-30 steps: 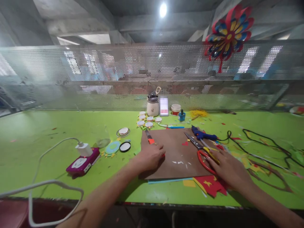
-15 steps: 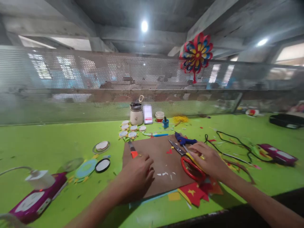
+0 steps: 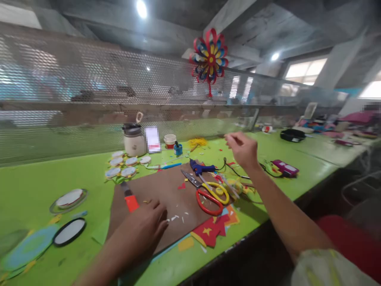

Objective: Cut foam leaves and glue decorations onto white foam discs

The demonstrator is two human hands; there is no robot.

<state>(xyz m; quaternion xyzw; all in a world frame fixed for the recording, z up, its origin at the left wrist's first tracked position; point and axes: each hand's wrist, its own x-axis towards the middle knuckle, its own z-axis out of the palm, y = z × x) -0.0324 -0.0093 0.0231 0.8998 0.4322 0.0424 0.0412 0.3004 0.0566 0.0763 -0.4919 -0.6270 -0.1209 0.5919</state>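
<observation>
My left hand (image 3: 143, 232) rests palm down on the brown board (image 3: 169, 194), fingers lying flat and apart, just right of an orange-handled cutter (image 3: 129, 197). My right hand (image 3: 242, 149) is raised in the air above the table's right part, fingers loosely curled, and nothing shows in it. Below it lie red-handled scissors (image 3: 208, 196), yellow-handled scissors (image 3: 218, 190) and a blue glue gun (image 3: 201, 168). A red paper piece with a yellow star (image 3: 208, 231) sticks out from under the board's near edge.
The green table (image 3: 44, 174) holds round paper discs (image 3: 125, 165), a white kettle-like pot (image 3: 133, 140), a small cup (image 3: 170, 140), a black-rimmed disc (image 3: 69, 231) and black cables (image 3: 238, 171). A perforated metal screen (image 3: 89, 91) with a paper pinwheel (image 3: 210, 55) backs it. A purple device (image 3: 285, 167) lies right.
My right hand has lifted off the scissors and risen into the air. The view has swung to the right. My left hand stays on the board.
</observation>
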